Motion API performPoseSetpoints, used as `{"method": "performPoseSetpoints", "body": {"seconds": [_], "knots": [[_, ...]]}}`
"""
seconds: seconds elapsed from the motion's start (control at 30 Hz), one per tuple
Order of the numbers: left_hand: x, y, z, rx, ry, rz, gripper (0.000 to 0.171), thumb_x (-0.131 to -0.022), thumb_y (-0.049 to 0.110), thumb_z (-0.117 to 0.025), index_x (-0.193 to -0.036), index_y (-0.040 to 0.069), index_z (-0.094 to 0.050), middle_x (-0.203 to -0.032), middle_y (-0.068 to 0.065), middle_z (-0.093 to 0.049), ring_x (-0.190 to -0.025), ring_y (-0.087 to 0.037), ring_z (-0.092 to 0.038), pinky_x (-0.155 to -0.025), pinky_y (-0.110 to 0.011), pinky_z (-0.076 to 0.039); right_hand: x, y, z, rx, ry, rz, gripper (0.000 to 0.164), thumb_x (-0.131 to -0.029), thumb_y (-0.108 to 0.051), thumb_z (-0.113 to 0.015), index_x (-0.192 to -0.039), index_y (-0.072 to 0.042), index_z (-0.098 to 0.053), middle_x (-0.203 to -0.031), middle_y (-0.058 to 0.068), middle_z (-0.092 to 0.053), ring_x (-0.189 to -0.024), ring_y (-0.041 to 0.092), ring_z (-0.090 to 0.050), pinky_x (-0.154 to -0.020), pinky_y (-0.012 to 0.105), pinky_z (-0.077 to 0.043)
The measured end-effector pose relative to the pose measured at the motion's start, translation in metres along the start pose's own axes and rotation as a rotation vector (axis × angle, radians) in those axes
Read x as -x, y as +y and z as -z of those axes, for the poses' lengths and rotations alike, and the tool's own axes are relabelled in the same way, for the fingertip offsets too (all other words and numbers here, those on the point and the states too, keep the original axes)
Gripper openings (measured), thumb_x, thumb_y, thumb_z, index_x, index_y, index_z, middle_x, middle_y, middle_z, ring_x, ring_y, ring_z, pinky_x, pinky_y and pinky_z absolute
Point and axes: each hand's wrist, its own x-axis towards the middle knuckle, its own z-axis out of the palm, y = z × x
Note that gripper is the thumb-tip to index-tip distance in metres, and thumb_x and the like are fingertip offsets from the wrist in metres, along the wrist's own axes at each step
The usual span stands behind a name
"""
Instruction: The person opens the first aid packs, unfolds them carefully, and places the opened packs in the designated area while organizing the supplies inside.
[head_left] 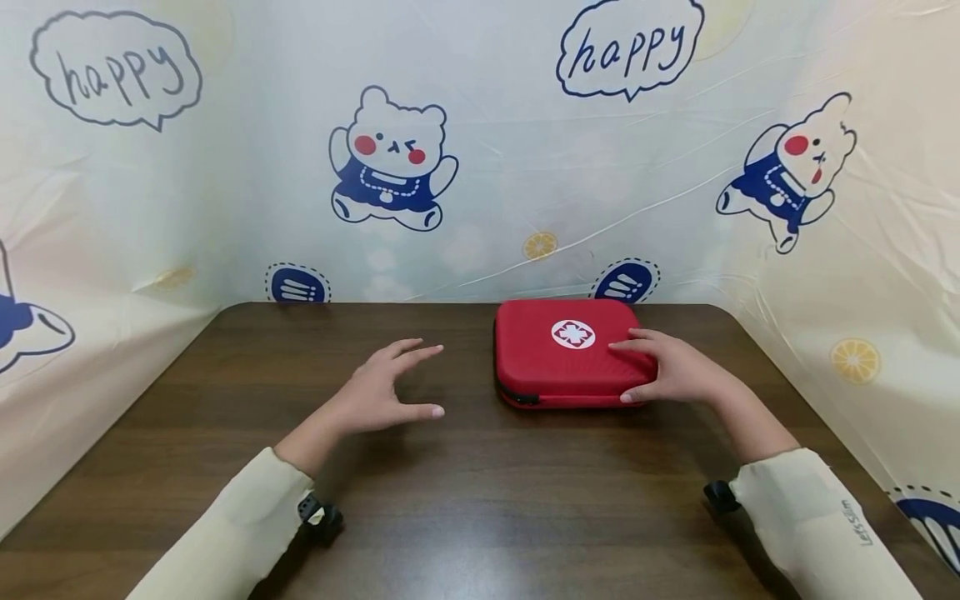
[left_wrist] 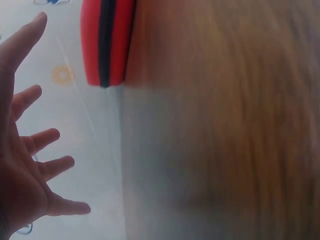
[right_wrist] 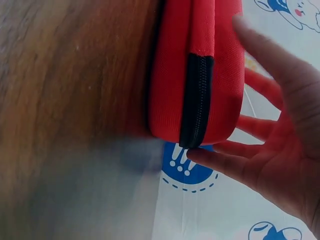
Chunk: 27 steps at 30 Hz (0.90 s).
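A red zippered first-aid case (head_left: pixel 558 354) with a white emblem on its lid lies flat near the back of the table. My right hand (head_left: pixel 675 367) is at its right end, fingers spread over the lid's edge and thumb by the front corner. Seen from the right wrist, the right hand (right_wrist: pixel 285 130) has its fingers extended beside the case (right_wrist: pixel 172 95), near the black end of the zipper. My left hand (head_left: pixel 378 392) hovers left of the case, holding nothing, with fingers and thumb spread wide. The left wrist view shows the left hand (left_wrist: pixel 25 155) apart from the case (left_wrist: pixel 92 45).
The brown wooden table (head_left: pixel 480 517) reaches back to a pale curtain (head_left: pixel 495 150) printed with bears and lettering. Both sleeves carry a dark wrist device, the left one (head_left: pixel 322 517) and the right one (head_left: pixel 722 497) both low over the table.
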Motion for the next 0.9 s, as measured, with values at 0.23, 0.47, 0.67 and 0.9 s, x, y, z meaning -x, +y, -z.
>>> {"method": "performPoseSetpoints", "body": {"seconds": [0.23,0.47,0.67,0.9], "knots": [[-0.011,0.013,-0.015,0.169,-0.012,-0.092,0.080,-0.073,0.050,-0.082,-0.143,0.026,-0.051,-0.145,-0.010,-0.044,-0.133,-0.030,-0.040,-0.103,-0.059,-0.037,-0.003,-0.001,0.000,0.043,0.007,-0.023,0.076,-0.066,-0.033,-0.089,-0.133,-0.012,-0.061,-0.141,0.025,-0.045,-0.127,0.048,-0.039,-0.085,0.059,-0.052],[-0.023,0.026,-0.031,0.303,-0.063,-0.033,0.068,-0.074,0.042,-0.084,-0.135,0.024,-0.058,-0.135,-0.002,-0.052,-0.126,-0.026,-0.048,-0.102,-0.053,-0.041,-0.004,-0.002,0.002,0.038,-0.004,-0.039,0.076,-0.066,-0.034,-0.090,-0.133,-0.012,-0.062,-0.139,0.025,-0.046,-0.126,0.047,-0.039,-0.083,0.056,-0.053],[-0.032,0.036,-0.040,0.471,-0.088,0.129,0.045,-0.079,0.027,-0.083,-0.119,0.012,-0.069,-0.121,-0.008,-0.064,-0.113,-0.027,-0.059,-0.095,-0.047,-0.047,-0.004,-0.003,0.003,0.030,-0.008,-0.039,0.075,-0.066,-0.033,-0.090,-0.133,-0.012,-0.062,-0.139,0.024,-0.047,-0.126,0.047,-0.040,-0.082,0.055,-0.054],[-0.039,0.042,-0.054,0.626,-0.072,0.252,0.034,-0.078,0.016,-0.083,-0.107,0.003,-0.072,-0.104,-0.011,-0.070,-0.091,-0.018,-0.064,-0.078,-0.034,-0.054,-0.006,-0.001,0.003,0.030,-0.013,-0.038,0.076,-0.065,-0.033,-0.090,-0.132,-0.012,-0.062,-0.138,0.024,-0.048,-0.125,0.046,-0.040,-0.081,0.054,-0.054]]}}
